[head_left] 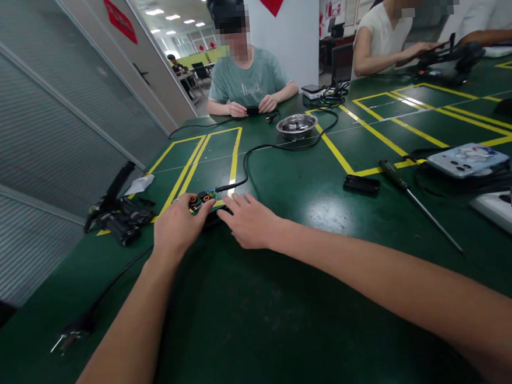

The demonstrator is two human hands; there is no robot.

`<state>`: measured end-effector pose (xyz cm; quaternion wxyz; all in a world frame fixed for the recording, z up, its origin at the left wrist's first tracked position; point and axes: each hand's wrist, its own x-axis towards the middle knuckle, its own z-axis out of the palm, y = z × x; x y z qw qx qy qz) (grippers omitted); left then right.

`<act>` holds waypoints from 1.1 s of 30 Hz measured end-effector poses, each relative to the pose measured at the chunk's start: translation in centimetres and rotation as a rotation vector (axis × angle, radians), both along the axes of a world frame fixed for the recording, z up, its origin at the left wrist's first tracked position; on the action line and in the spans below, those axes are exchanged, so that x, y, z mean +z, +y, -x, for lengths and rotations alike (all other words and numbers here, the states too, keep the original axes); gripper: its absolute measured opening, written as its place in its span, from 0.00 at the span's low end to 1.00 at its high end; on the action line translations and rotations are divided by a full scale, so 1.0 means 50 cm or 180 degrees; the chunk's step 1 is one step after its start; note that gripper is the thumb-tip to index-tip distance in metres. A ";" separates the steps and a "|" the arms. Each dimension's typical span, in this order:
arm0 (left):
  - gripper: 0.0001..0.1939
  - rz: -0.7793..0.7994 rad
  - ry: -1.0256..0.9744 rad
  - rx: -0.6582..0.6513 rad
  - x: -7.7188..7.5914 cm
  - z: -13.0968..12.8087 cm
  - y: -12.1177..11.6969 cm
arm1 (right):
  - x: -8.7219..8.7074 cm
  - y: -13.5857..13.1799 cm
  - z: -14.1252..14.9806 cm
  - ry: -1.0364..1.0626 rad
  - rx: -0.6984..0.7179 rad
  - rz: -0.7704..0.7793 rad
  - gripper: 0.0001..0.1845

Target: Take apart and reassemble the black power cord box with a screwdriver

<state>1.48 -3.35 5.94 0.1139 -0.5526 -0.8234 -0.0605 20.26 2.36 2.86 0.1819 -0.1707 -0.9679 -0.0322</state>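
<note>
Both my hands reach far out over the green table [290, 306]. My left hand [177, 227] is curled, its fingers closed on a small circuit board [204, 198] with round orange and black parts. A black cable [253, 157] runs from that board toward the back. My right hand [249, 219] lies beside it, fingers stretched forward over a black casing [214, 217] that is mostly hidden under both hands.
A screwdriver [414, 201] and a small black part [361, 184] lie to the right, a metal bowl [296, 125] farther back. Black tool parts [117, 216] sit left, a plug [68, 337] near left. Two people sit across the table. A phone [466, 159] lies right.
</note>
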 end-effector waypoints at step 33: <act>0.25 -0.0090 -0.0277 -0.1490 -0.011 -0.242 -0.028 | 0.004 -0.085 -0.421 -0.0014 0.0121 0.0894 0.20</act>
